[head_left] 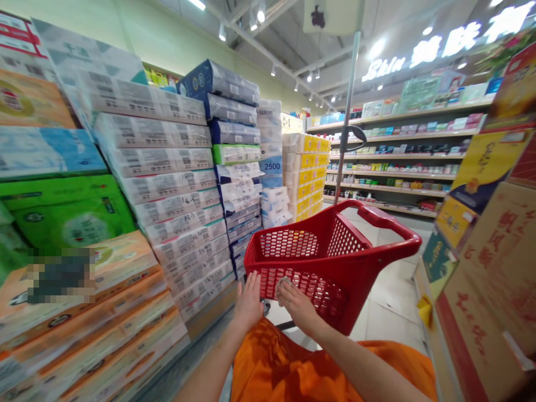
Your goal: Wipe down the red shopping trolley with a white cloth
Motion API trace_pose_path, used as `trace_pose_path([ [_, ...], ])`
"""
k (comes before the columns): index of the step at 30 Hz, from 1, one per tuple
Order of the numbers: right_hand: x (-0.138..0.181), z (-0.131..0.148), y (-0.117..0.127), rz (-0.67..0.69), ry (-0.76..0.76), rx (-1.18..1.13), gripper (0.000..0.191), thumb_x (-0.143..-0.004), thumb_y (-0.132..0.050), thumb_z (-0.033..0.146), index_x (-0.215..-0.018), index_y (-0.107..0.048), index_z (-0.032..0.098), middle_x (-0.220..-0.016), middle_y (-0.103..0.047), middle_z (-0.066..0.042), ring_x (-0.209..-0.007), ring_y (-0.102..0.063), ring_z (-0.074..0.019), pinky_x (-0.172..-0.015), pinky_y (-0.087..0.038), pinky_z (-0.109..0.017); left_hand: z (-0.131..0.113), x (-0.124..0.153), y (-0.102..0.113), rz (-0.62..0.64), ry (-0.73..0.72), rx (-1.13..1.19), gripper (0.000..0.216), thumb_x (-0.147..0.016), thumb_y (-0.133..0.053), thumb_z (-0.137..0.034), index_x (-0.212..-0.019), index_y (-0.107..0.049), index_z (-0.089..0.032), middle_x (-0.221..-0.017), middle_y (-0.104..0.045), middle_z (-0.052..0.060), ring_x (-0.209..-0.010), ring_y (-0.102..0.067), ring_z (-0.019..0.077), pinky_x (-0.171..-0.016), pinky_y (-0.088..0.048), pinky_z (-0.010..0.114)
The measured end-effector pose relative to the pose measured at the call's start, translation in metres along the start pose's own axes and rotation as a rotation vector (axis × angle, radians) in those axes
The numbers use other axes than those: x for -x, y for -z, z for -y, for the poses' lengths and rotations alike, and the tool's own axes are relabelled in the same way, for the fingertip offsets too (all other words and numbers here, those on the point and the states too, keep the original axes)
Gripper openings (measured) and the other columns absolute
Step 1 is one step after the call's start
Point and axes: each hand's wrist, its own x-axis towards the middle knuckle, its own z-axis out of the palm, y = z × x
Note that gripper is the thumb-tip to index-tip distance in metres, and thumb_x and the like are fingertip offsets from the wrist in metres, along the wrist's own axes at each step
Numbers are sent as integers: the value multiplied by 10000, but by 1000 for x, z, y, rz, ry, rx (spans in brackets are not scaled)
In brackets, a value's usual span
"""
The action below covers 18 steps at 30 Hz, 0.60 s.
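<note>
**Two bare hands on a red plastic shopping basket in a supermarket aisle**

Head view: I look down my arms, over my orange garment (285, 363), at a red plastic shopping basket (330, 296). It stands low on the pale tiled floor (389, 312), just in front of me in the middle of the aisle.

My left hand (248, 301) lies flat against its near left corner, fingers spread and straight, holding nothing. My right hand (296, 304) rests on the near meshed wall. Its fingers are bent over a small pale wad (283, 282) and press it to the plastic. It may be a cloth, but too little shows to be sure.

Stacked packs of tissue paper (167, 184) rise close on the left, and printed cardboard boxes (494, 268) on the right.

Nothing shows inside the basket, so I judge it light. It should be stiff at the rim, springy in the mesh, and smooth enough to slip under a flat palm. The thick rounded bar (393, 229) on its far side looks the surest place to grip.
</note>
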Motion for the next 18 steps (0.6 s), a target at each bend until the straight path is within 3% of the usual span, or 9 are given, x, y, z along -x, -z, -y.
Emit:
trace_pose_path([
  [4, -18, -20, 24, -72, -18, 60, 389, -818, -437, 146, -1204, -482, 150, -1250, -480, -77, -1223, -324, -236, -1021, -295, -438, -17, -4, 0, 6, -36, 16, 747, -629, -387, -168, -1342, -188, -76, -1444, -113, 83, -1324, -84, 198, -1061, -120, 446],
  [8, 12, -23, 17, -22, -29, 73, 353, -808, -436, 113, -1144, -533, 154, -1099, -585, -76, -1114, -456, -202, -980, -360, -394, -32, -4, -1, -12, -106, 23, 752, -637, -387, -194, -1349, -169, -91, -1448, -99, 72, -1326, -67, 192, -1065, -106, 441],
  [11, 33, -20, 15, -22, -18, 61, 333, -809, -429, 113, -1113, -555, 166, -1083, -594, -72, -1109, -463, -194, -960, -380, -388, -39, -3, -2, 4, -143, 0, 764, -639, -399, -211, -1353, -150, -96, -1451, -69, 73, -1327, -39, 195, -1066, -98, 444],
  [15, 17, -32, 35, -100, -43, 95, 415, -791, -427, 98, -1197, -491, 156, -1239, -493, -73, -1223, -330, -218, -1004, -325, -412, -48, -4, -1, -1, -134, -6, 745, -645, -381, -188, -1350, -162, -89, -1450, -86, 80, -1327, -47, 190, -1066, -88, 453],
  [18, 19, -39, 35, -102, -94, 110, 425, -775, -437, 78, -1187, -504, 156, -1194, -531, -75, -1195, -371, -207, -1018, -309, -393, -56, -6, 1, -7, -148, 1, 739, -649, -372, -183, -1352, -161, -98, -1451, -92, 68, -1327, -44, 192, -1069, -82, 451],
])
